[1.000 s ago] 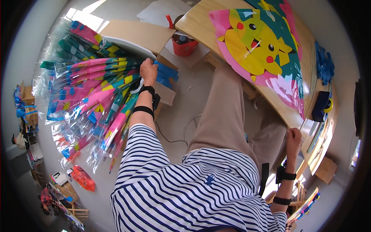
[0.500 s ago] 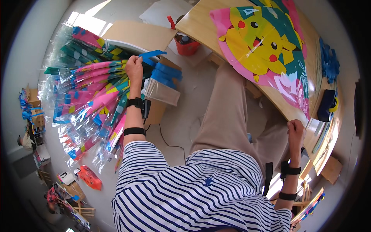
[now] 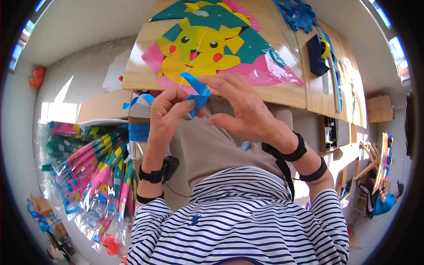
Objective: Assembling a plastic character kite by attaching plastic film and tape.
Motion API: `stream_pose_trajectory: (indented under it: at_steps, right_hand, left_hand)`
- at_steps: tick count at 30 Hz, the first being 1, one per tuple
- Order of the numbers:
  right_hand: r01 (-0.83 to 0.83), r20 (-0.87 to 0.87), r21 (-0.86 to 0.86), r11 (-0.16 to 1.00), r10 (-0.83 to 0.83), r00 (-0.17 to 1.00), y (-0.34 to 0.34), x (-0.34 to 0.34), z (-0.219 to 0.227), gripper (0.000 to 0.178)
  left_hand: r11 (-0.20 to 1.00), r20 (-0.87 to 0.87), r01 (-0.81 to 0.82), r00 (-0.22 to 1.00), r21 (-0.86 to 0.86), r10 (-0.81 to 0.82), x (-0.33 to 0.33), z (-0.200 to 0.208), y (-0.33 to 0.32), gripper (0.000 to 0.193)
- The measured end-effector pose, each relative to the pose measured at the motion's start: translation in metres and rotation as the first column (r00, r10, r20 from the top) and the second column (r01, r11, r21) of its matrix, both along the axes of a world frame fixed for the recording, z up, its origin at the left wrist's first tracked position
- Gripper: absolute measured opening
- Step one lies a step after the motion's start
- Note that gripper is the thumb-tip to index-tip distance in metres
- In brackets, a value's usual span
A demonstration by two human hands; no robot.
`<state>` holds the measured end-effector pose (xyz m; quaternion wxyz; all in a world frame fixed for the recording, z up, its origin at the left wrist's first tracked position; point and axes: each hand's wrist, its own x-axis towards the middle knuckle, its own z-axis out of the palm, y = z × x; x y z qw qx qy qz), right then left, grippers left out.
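Observation:
My left hand (image 3: 165,115) pinches a folded blue ribbon strip (image 3: 201,93) between thumb and fingers, in front of the table's near edge. Beside it my right hand (image 3: 247,110) is open, thumb and fingers apart around the strip's right side. Whether its fingertips touch the strip I cannot tell. Just beyond both hands, a pink and green plastic kite sheet (image 3: 255,66) with a yellow cartoon figure lies on the wooden table (image 3: 137,70).
At the left, a fanned pile of folded, film-wrapped kites (image 3: 92,176) lies beside blue strip bundles (image 3: 139,132). A dark blue tape dispenser (image 3: 317,59) and a heap of blue strips (image 3: 298,15) are on the table's right. Another person (image 3: 383,201) sits at the far right.
My left hand has brought the blue strip from the pile at the left to the table's front. My right hand has left the table's right edge and joined it. The view has turned rightward.

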<state>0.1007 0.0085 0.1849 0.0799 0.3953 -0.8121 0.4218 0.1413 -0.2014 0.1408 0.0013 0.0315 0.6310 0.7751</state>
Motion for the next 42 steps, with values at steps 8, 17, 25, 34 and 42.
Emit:
stream_pose_trajectory:
  at_steps: [8, 17, 25, 34, 42]
  right_hand:
    - [0.220, 0.459, -0.036, 0.975, -0.180, 0.870, 0.116, 0.023, -0.022, 0.006]
    - [0.491, 0.690, 0.210, 0.845, -0.484, 0.538, 0.287, 0.057, -0.051, 0.005]
    - [0.233, 0.449, 0.649, 0.724, -0.612, 0.651, 0.334, 0.090, -0.094, 0.028]
    - [0.211, 0.550, -0.252, 0.944, -0.040, 0.834, 0.189, 0.024, -0.070, 0.046]
    - [0.392, 0.911, -0.281, 0.876, 0.114, 0.397, 0.161, 0.007, -0.052, 0.014]
  left_hand:
    - [0.867, 0.287, 0.488, 0.820, 0.103, -0.496, -0.015, 0.003, 0.107, 0.015]
    - [0.629, 0.503, 0.708, 0.690, -0.321, -0.520, -0.035, -0.028, 0.078, 0.012]
    - [0.533, 0.309, 0.508, 0.853, -0.677, -0.421, -0.059, -0.013, 0.071, 0.008]
    - [0.370, 0.058, 0.471, 0.676, -0.800, -0.735, -0.067, 0.030, 0.149, 0.013]
    - [0.594, -0.144, 0.202, 0.864, -0.778, -0.482, -0.069, 0.029, 0.137, 0.010]
